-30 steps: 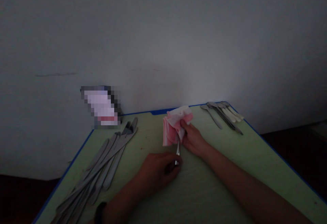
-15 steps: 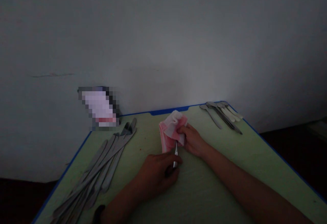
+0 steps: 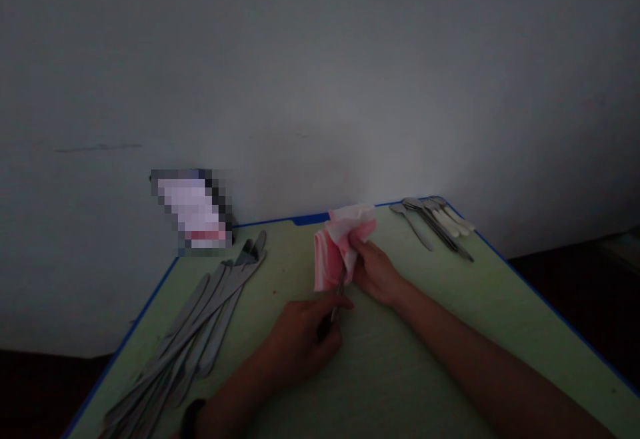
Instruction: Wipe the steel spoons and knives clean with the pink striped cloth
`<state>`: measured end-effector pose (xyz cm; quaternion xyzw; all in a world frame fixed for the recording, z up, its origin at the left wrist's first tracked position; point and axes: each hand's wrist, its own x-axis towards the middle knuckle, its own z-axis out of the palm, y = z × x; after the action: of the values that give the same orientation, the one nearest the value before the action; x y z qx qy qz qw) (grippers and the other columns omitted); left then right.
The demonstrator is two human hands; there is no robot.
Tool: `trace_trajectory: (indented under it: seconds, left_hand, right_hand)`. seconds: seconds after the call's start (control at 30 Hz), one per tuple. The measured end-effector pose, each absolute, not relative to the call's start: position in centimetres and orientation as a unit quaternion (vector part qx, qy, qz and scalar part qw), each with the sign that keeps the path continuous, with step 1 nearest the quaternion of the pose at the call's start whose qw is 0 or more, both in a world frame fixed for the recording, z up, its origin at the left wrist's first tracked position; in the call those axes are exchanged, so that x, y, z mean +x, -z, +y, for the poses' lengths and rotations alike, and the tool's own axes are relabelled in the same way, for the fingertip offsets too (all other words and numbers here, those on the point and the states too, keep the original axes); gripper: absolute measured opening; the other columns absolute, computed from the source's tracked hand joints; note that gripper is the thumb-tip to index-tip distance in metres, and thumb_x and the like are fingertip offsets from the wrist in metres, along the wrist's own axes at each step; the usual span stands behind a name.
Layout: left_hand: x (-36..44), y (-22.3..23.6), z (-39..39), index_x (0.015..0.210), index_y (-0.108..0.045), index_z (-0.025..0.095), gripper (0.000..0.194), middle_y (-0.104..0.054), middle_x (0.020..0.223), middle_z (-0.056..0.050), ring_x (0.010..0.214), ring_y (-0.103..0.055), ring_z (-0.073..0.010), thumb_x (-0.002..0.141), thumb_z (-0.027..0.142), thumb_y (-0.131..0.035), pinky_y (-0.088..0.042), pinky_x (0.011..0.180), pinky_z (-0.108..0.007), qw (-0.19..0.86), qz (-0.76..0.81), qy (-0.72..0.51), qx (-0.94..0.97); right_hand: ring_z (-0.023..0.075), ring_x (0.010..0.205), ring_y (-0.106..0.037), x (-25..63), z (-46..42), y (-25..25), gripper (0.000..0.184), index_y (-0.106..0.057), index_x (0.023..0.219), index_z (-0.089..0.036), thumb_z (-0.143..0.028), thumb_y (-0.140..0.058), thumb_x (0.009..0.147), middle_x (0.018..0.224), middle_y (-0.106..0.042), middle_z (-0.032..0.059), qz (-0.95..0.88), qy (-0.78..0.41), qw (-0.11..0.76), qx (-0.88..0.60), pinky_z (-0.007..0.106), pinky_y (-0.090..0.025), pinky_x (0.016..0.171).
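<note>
My left hand is closed on the slim metal handle of a piece of cutlery, above the middle of the table. The cutlery's far end is hidden inside a pink and white cloth, so I cannot tell which kind it is. My right hand pinches this cloth around the covered end, thumb on top. Folds of the cloth hang down to the left and stick up beyond the fingers.
Several table knives lie in an overlapping pile on the left of the green, blue-edged table. Spoons, some with white handles, lie at the back right. A pixelated upright device stands at the back left, by the wall.
The cloth has shifted up and its top has spread to the right under my right hand. My left hand and the cutlery handle have moved slightly left, the handle tilting more.
</note>
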<state>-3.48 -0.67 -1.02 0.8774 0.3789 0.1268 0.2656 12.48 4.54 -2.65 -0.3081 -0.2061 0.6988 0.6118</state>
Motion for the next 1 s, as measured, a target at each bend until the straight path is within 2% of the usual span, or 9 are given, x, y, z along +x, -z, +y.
trace_trajectory:
  seconds: [0.1,0.2,0.37,0.5,0.6,0.67,0.8,0.9,1.0]
  left_hand:
    - [-3.62,0.90,-0.69,0.103,-0.055,0.021,0.027,-0.052,0.061,0.004,0.055,-0.049,-0.0107,0.079,0.017,-0.042,-0.034,0.054,-0.020,0.277,0.370,-0.131,0.877]
    - [-3.78,0.78,-0.67,0.097,-0.056,0.019,0.021,-0.052,0.062,0.003,0.054,-0.047,-0.0106,0.083,0.020,-0.040,-0.035,0.054,-0.020,0.304,0.360,-0.138,0.871]
    - [-3.98,0.73,-0.37,0.096,-0.054,0.017,0.021,-0.052,0.063,0.003,0.055,-0.047,-0.0098,0.085,0.019,-0.036,-0.035,0.055,-0.020,0.367,0.346,-0.152,0.850]
    - [-3.95,1.06,-0.25,0.096,-0.056,0.018,0.024,-0.048,0.060,0.004,0.053,-0.044,-0.0094,0.088,0.020,-0.033,-0.032,0.052,-0.020,0.380,0.371,-0.162,0.832]
    - [-3.91,1.33,-0.25,0.094,-0.057,0.018,0.024,-0.049,0.063,0.004,0.056,-0.045,-0.0100,0.088,0.022,-0.035,-0.034,0.055,-0.021,0.377,0.378,-0.170,0.828]
    - [-3.91,1.42,-0.21,0.095,-0.057,0.018,0.023,-0.049,0.063,0.004,0.056,-0.045,-0.0099,0.088,0.021,-0.035,-0.034,0.055,-0.021,0.380,0.381,-0.176,0.824]
    - [-3.94,1.31,-0.12,0.095,-0.057,0.017,0.025,-0.047,0.059,0.005,0.053,-0.045,-0.0093,0.088,0.019,-0.033,-0.034,0.054,-0.020,0.388,0.375,-0.188,0.821]
    - [-3.92,1.10,-0.18,0.095,-0.058,0.018,0.025,-0.052,0.063,0.003,0.057,-0.049,-0.0099,0.088,0.020,-0.035,-0.037,0.057,-0.020,0.359,0.367,-0.176,0.840]
    - [-3.83,1.03,-0.33,0.096,-0.059,0.019,0.024,-0.058,0.069,0.001,0.061,-0.053,-0.0110,0.087,0.021,-0.036,-0.038,0.059,-0.021,0.327,0.355,-0.149,0.863]
  right_hand:
    - [0.0130,0.067,-0.058,12.51,4.62,2.66,0.031,-0.058,0.084,-0.018,-0.040,-0.068,0.066,0.074,-0.064,-0.0001,-0.215,-0.681,0.634,-0.298,0.023,-0.044,0.057]
    - [0.0119,0.063,-0.057,12.48,4.60,2.92,0.032,-0.059,0.083,-0.018,-0.043,-0.067,0.066,0.071,-0.063,-0.0015,-0.225,-0.670,0.638,-0.305,0.023,-0.043,0.057]
    - [0.0098,0.057,-0.053,12.36,4.33,3.32,0.027,-0.059,0.079,-0.016,-0.039,-0.067,0.066,0.066,-0.062,-0.0019,-0.294,-0.649,0.617,-0.334,0.022,-0.041,0.055]
    - [0.0120,0.056,-0.054,12.69,4.17,3.20,0.023,-0.059,0.084,-0.017,-0.023,-0.065,0.063,0.068,-0.062,-0.0017,-0.297,-0.682,0.575,-0.341,0.024,-0.042,0.052]
    - [0.0113,0.054,-0.052,12.96,4.18,3.09,0.020,-0.057,0.073,-0.016,-0.009,-0.056,0.054,0.061,-0.059,-0.0033,-0.269,-0.698,0.564,-0.349,0.023,-0.042,0.051]
    - [0.0098,0.053,-0.050,13.02,4.24,3.07,0.018,-0.056,0.065,-0.016,-0.006,-0.051,0.050,0.058,-0.057,-0.0043,-0.262,-0.688,0.579,-0.349,0.022,-0.041,0.052]
    - [0.0118,0.056,-0.051,12.97,4.44,2.98,0.013,-0.057,0.064,-0.016,-0.012,-0.050,0.053,0.059,-0.058,-0.0026,-0.226,-0.708,0.585,-0.326,0.024,-0.043,0.057]
    - [0.0140,0.057,-0.052,12.89,4.53,2.82,0.014,-0.059,0.070,-0.015,-0.019,-0.051,0.059,0.060,-0.059,-0.0009,-0.184,-0.725,0.581,-0.321,0.027,-0.044,0.059]
    - [0.0138,0.061,-0.055,12.71,4.54,2.72,0.017,-0.061,0.078,-0.016,-0.019,-0.057,0.062,0.067,-0.062,-0.0007,-0.191,-0.695,0.619,-0.313,0.027,-0.044,0.063]
